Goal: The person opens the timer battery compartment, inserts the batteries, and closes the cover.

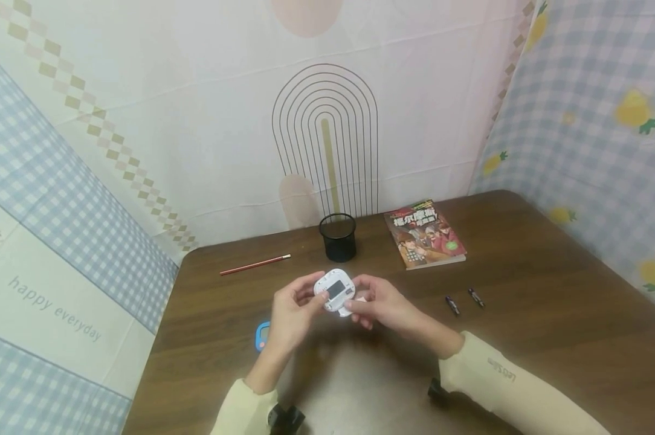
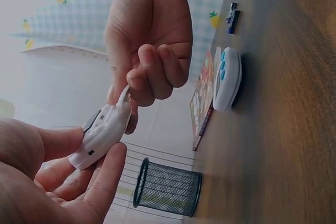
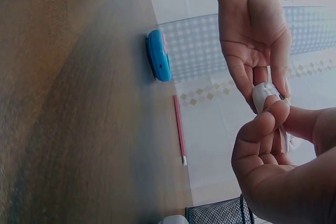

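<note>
My left hand (image 1: 293, 311) grips a small white rounded electronic device (image 1: 335, 287), a timer by its look, thumb on one face and fingers behind. A dark rectangle and a recess show on the face turned up. At its lower edge my right hand (image 1: 382, 302) pinches a thin white flap (image 2: 124, 95) between thumb and finger; whether the flap is still attached cannot be told. A blue device (image 3: 159, 56) with a screen lies on the table beside my left wrist. Another white device with blue buttons (image 2: 227, 80) lies on the table, mostly hidden in the head view.
Two small batteries (image 1: 452, 305) lie on the brown table (image 1: 197, 338) to the right. Behind the hands stands a black mesh pen holder (image 1: 340, 246), with a red pencil (image 1: 255, 264) to its left and a comic-style book (image 1: 426, 237) to its right. Patterned cloth hangs behind.
</note>
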`<act>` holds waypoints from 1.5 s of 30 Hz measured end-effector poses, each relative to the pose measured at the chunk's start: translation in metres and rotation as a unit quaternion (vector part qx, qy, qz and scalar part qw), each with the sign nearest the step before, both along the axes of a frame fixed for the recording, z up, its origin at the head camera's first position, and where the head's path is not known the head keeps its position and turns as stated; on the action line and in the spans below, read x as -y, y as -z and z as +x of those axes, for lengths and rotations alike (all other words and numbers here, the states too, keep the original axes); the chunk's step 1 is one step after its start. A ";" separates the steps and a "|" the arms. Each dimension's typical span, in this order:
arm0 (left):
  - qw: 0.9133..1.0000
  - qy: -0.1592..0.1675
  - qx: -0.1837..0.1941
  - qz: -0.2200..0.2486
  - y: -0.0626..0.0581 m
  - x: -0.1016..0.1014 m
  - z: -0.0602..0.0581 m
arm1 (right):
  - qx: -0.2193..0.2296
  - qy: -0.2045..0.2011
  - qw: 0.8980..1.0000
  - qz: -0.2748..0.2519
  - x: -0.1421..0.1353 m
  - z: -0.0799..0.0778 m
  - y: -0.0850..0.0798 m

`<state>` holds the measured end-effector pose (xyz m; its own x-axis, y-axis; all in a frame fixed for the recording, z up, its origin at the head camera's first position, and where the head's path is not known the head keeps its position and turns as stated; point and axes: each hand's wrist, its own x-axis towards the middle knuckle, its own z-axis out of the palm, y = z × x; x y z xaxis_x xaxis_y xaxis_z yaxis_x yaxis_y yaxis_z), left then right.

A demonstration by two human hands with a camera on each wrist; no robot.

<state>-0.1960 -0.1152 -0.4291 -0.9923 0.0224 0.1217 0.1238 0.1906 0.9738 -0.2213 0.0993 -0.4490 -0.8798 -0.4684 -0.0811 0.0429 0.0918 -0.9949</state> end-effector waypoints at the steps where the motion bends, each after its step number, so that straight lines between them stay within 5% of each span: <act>1: 1.000 -0.001 -0.001 0.001 -0.001 0.000 0.000 | -0.002 -0.001 1.000 0.000 0.000 0.000 0.000; 17: 1.000 -0.021 0.011 0.003 -0.003 0.003 -0.002 | -0.068 -0.023 0.991 0.114 -0.006 -0.003 -0.004; 30: 1.000 -0.019 0.011 0.017 -0.003 0.002 -0.003 | -0.188 -0.087 0.957 0.202 -0.004 -0.002 0.005; 45: 1.000 -0.020 0.013 0.016 -0.004 0.003 -0.003 | -0.206 -0.158 0.934 0.245 -0.003 0.003 0.013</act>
